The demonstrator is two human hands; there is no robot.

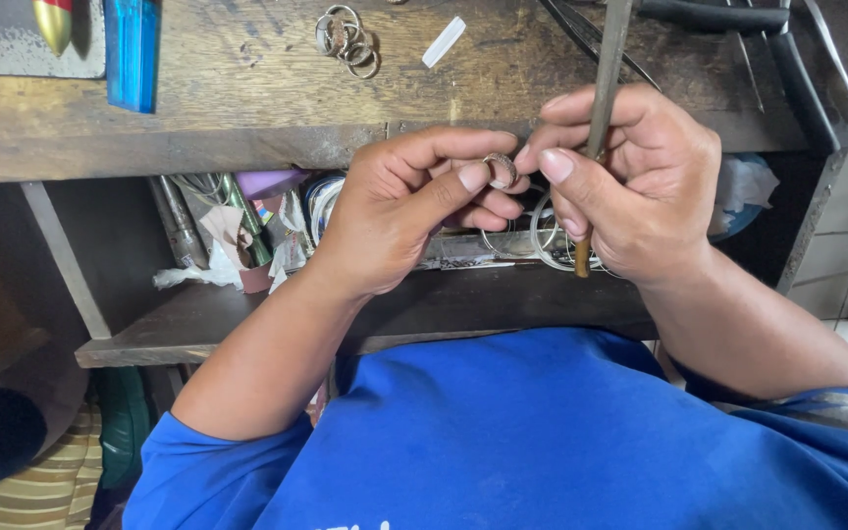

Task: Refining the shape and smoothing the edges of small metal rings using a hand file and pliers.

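Just off the front edge of the desk (247, 108), the left hand (399, 211) pinches a small metal ring (501, 169) between thumb and fingers. The right hand (640, 186) is closed around a thin rod-like tool (606, 69), its fingertips touching the ring. More rings (347, 39) lie on the desk's far side.

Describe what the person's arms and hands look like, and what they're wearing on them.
Both hands, the left hand and the right hand, are bare: no gloves, and no rings or watch visible on them. The forearms are bare too. Short sleeves of a bright blue shirt end near the elbows. Fingernails look short and plain.
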